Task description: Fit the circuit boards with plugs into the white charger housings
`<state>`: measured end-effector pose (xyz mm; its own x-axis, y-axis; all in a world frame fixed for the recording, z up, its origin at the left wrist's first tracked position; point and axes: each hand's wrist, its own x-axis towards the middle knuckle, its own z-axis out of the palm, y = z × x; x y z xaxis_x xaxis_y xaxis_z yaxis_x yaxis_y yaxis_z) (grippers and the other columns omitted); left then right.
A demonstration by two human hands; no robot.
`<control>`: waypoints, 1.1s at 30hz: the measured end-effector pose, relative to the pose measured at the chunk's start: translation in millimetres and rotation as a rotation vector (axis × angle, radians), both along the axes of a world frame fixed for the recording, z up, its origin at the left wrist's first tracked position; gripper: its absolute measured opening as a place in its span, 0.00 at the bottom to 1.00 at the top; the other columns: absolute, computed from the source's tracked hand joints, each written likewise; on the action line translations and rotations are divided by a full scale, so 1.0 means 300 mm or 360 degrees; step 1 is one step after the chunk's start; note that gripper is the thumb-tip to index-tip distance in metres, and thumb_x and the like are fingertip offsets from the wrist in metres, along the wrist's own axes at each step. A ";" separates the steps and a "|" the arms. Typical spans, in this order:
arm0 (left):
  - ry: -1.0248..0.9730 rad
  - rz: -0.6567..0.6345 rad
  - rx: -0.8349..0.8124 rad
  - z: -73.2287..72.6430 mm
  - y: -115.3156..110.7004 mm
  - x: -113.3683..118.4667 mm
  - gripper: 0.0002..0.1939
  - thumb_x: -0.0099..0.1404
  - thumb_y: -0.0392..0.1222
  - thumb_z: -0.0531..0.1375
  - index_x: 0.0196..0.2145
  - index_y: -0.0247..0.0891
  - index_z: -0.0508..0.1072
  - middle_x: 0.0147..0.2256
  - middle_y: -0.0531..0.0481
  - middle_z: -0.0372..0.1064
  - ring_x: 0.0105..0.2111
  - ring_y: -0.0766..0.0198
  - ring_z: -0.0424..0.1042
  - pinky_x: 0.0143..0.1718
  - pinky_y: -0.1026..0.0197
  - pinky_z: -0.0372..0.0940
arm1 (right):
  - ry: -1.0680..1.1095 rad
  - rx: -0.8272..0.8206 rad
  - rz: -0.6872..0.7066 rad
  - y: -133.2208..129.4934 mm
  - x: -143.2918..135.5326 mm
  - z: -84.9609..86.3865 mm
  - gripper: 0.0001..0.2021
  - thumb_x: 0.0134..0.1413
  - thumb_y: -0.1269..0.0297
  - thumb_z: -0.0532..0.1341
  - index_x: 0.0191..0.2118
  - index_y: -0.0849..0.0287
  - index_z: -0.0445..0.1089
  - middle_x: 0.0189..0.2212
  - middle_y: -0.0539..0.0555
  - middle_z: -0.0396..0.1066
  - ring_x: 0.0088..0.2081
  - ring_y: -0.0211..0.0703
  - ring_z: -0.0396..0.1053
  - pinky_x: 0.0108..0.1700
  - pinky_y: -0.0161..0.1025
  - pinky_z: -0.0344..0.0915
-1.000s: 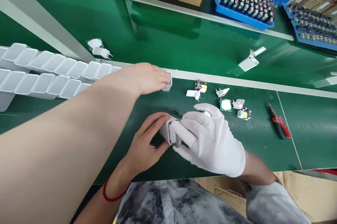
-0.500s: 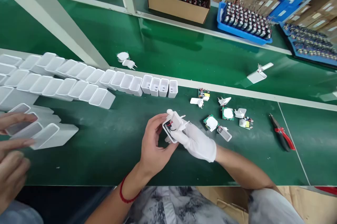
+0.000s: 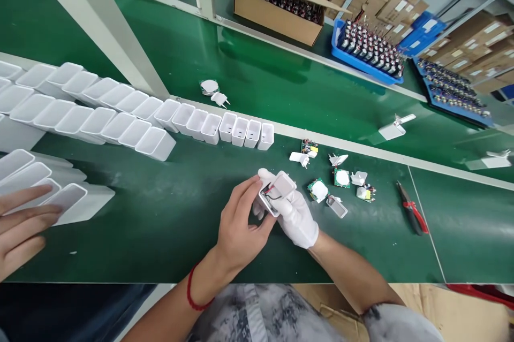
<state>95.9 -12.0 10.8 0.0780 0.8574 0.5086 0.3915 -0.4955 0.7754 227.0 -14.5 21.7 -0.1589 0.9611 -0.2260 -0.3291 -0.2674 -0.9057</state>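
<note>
My bare left hand (image 3: pixel 243 219) grips a white plastic housing (image 3: pixel 268 204) from its left side. Red and black wires show inside the housing's opening. My right hand (image 3: pixel 299 216), in a white glove, holds a white plug cover (image 3: pixel 283 184) tilted over that opening, its inner side turned up. The gloved fingers also touch the housing. Right of my hands, green circuit boards with white pads, such as one board (image 3: pixel 319 190), lie on the table beside white plug parts, such as a grey-white cover (image 3: pixel 337 206).
White housings (image 3: pixel 150 140) stand in rows at the left. Another person's hand (image 3: pixel 28 219) touches the nearer group. Red-handled pliers (image 3: pixel 413 211) lie at the right. Behind, a shelf carries a cardboard box (image 3: pixel 277 13) and a blue tray (image 3: pixel 367 66).
The plug cover has turned in my right hand, so its prongs no longer point toward the camera. The view has shifted slightly. The other person's hand has moved over the housings.
</note>
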 end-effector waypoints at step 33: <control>0.0376 -0.0277 0.0155 0.050 -0.025 -0.005 0.36 0.63 0.38 0.63 0.65 0.38 0.53 0.53 0.34 0.68 0.49 0.47 0.71 0.46 0.48 0.72 | 0.0037 -0.0187 -0.0248 -0.053 0.073 0.025 0.30 0.50 0.55 0.67 0.60 0.53 0.64 0.48 0.55 0.74 0.45 0.47 0.73 0.47 0.44 0.72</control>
